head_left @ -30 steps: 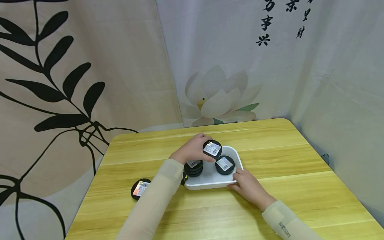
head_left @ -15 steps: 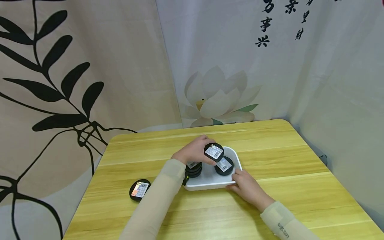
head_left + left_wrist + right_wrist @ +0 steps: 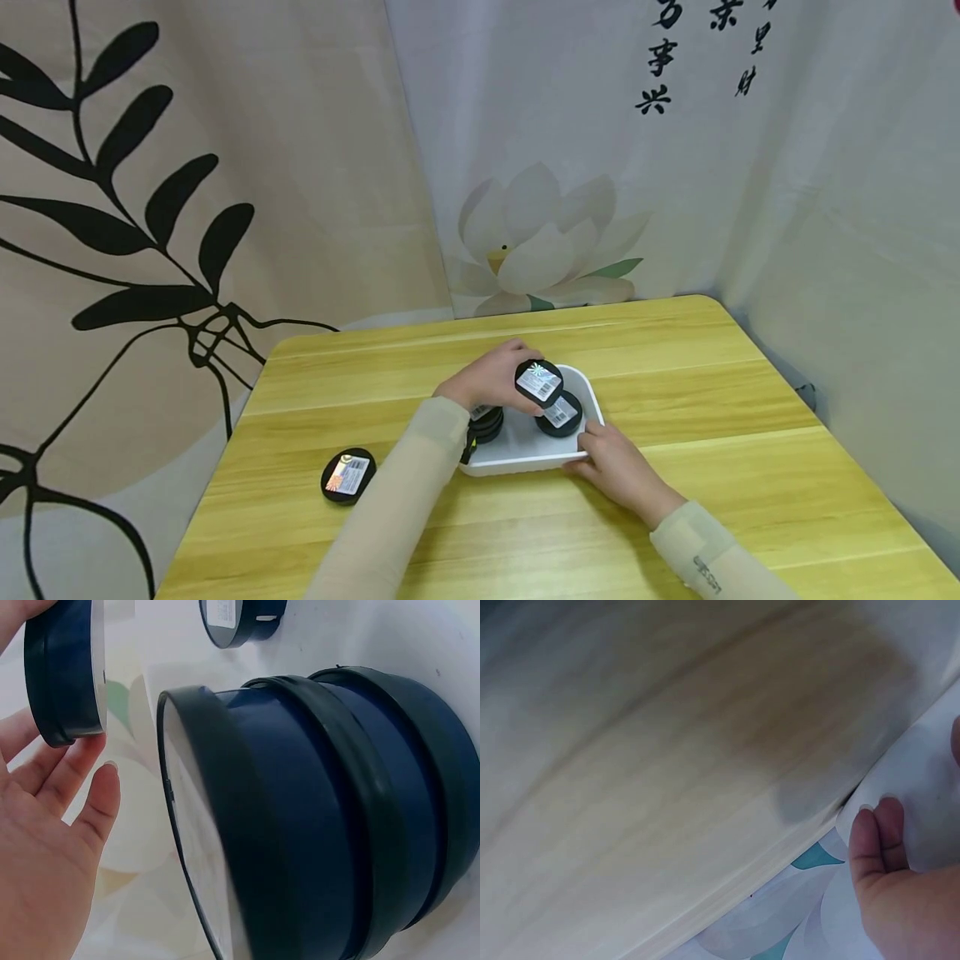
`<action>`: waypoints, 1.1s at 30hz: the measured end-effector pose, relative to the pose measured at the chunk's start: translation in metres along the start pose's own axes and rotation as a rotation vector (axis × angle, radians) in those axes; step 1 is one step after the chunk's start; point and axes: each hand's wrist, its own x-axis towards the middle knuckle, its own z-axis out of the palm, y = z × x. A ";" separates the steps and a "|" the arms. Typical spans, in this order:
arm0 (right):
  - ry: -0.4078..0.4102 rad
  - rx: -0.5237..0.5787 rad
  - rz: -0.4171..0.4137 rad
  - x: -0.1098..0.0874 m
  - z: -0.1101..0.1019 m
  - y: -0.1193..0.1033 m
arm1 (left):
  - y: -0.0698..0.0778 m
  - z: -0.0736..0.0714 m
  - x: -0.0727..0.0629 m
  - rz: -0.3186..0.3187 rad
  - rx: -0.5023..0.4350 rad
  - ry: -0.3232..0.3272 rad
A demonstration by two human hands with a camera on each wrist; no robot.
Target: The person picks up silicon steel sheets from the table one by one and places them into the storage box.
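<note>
My left hand (image 3: pixel 491 377) holds a flat, round black container (image 3: pixel 539 383) with a barcode label, fingers and thumb at its rim. This container is over the white tray (image 3: pixel 525 465), partly covering another round black container (image 3: pixel 561 422) inside it. At the tray's left stands a stack of similar containers (image 3: pixel 486 427), partly hidden by my left wrist; it looms large as dark ribbed cylinders (image 3: pixel 300 825) in the left wrist view. My right hand (image 3: pixel 626 475) grips the tray's near right corner, fingers over the rim (image 3: pixel 877 840) in the right wrist view.
A single round black container (image 3: pixel 348 477) with a shiny label lies on the wooden table (image 3: pixel 675 375), left of my left forearm. Printed curtains (image 3: pixel 337 167) hang behind and beside the table.
My left hand has shifted slightly right and lower with the held container, which now overlaps more of the one in the tray. The right hand keeps its grip on the tray.
</note>
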 end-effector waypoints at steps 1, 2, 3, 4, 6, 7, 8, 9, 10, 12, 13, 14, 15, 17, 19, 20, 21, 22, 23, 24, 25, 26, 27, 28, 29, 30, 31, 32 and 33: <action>0.000 0.001 0.001 0.000 0.000 0.000 | 0.000 0.001 0.000 0.000 -0.001 -0.001; 0.002 0.001 0.002 0.000 0.000 0.000 | 0.000 0.001 0.000 0.000 -0.002 -0.001; 0.002 0.001 0.004 0.000 0.000 0.000 | -0.001 0.002 0.001 0.000 -0.002 -0.003; 0.004 0.000 0.003 0.000 0.000 0.000 | -0.001 0.003 0.001 0.001 -0.001 -0.005; 0.006 -0.001 0.002 0.000 0.000 0.000 | -0.002 0.004 0.001 0.005 0.005 -0.007; 0.004 -0.004 0.001 0.000 0.001 0.000 | -0.002 0.004 0.002 0.005 0.007 -0.009; 0.002 -0.004 0.001 0.000 0.001 -0.001 | -0.002 0.005 0.002 0.006 0.009 -0.010; 0.001 -0.005 0.001 0.000 0.001 -0.001 | -0.002 0.005 0.002 0.006 0.009 -0.011; 0.000 -0.005 0.001 0.000 0.001 -0.001 | -0.002 0.005 0.002 0.008 0.012 -0.011; -0.006 -0.003 0.004 0.000 0.001 -0.001 | -0.001 0.006 0.003 0.008 0.013 -0.012; -0.009 -0.003 0.006 0.000 0.001 -0.001 | -0.001 0.006 0.004 0.009 0.017 -0.013; -0.012 -0.002 0.009 0.000 0.000 -0.001 | 0.000 0.006 0.004 0.009 0.018 -0.014; -0.014 -0.003 0.011 0.000 0.000 -0.001 | 0.001 0.007 0.005 0.010 0.020 -0.015; -0.019 -0.003 0.015 0.000 0.000 -0.001 | 0.001 0.007 0.006 0.012 0.025 -0.020; -0.023 -0.006 0.018 0.000 0.000 0.000 | 0.001 0.009 0.009 0.016 0.030 -0.029; -0.023 -0.007 0.018 0.000 0.000 0.000 | 0.001 0.009 0.010 0.016 0.035 -0.034; -0.021 -0.009 0.016 0.000 0.000 0.000 | 0.001 0.010 0.011 0.020 0.044 -0.040; -0.019 -0.011 0.014 0.000 0.000 0.001 | 0.001 0.011 0.012 0.024 0.050 -0.047; -0.017 -0.012 0.012 0.000 0.000 0.001 | 0.001 0.012 0.013 0.027 0.059 -0.055; -0.014 -0.013 0.010 0.000 0.000 0.001 | 0.001 0.012 0.015 0.033 0.065 -0.061; -0.011 -0.014 0.010 0.000 0.000 0.001 | 0.001 0.013 0.016 0.040 0.071 -0.067; -0.008 -0.015 0.008 0.000 0.000 0.001 | 0.001 0.013 0.017 0.047 0.078 -0.071; -0.005 -0.015 0.007 0.000 0.000 0.002 | 0.001 0.014 0.018 0.056 0.080 -0.074; -0.004 -0.015 0.006 0.000 0.000 0.002 | 0.001 0.014 0.018 0.063 0.079 -0.077; -0.002 -0.017 0.004 0.000 0.000 0.002 | 0.002 0.015 0.019 0.073 0.081 -0.078; 0.000 -0.018 0.001 0.000 0.000 0.002 | 0.002 0.015 0.020 0.083 0.085 -0.077; 0.001 -0.018 -0.003 0.000 0.000 0.002 | 0.002 0.016 0.020 0.094 0.089 -0.076; 0.002 -0.018 -0.006 0.000 0.000 0.002 | 0.003 0.016 0.021 0.104 0.095 -0.076; 0.002 -0.020 -0.008 0.000 0.000 0.002 | 0.003 0.016 0.021 0.110 0.105 -0.075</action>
